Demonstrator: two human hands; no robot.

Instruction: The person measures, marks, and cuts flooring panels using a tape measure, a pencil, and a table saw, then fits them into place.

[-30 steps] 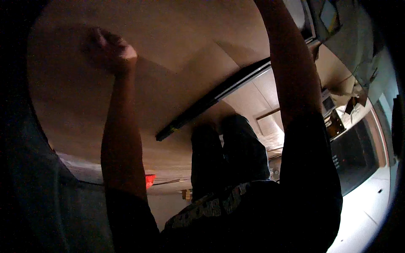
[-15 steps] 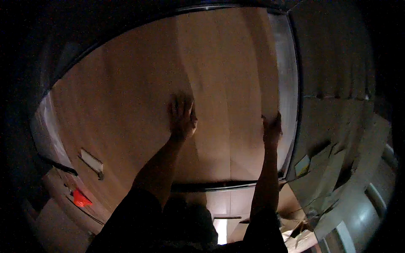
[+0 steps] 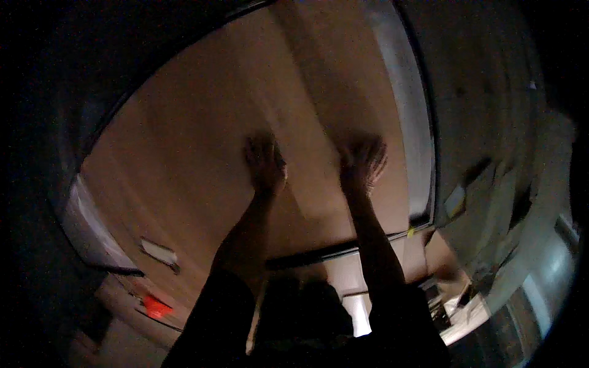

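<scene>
A large brown sheet, apparently cardboard point(image 3: 172, 153), fills the middle, bordered by a thin black edging point(image 3: 431, 147). My left hand point(image 3: 264, 162) lies flat on the sheet a little left of centre, fingers apart. My right hand point(image 3: 362, 162) is spread on the sheet to its right, short of the pale grey strip point(image 3: 408, 110) along the right side. Neither hand holds anything visible. Both are dim and somewhat blurred.
A small pale rectangular piece point(image 3: 158, 250) sits at lower left, above a red bag-like item point(image 3: 157, 306). Torn cardboard scraps point(image 3: 457, 303) and flaps lie at lower right beside a dark grey surface point(image 3: 491, 104). My legs show at the bottom.
The view swung round from a second ago, when my left hand was higher and loosely curled. Since half a second ago, my right hand moved left from the sheet's edge and spread out.
</scene>
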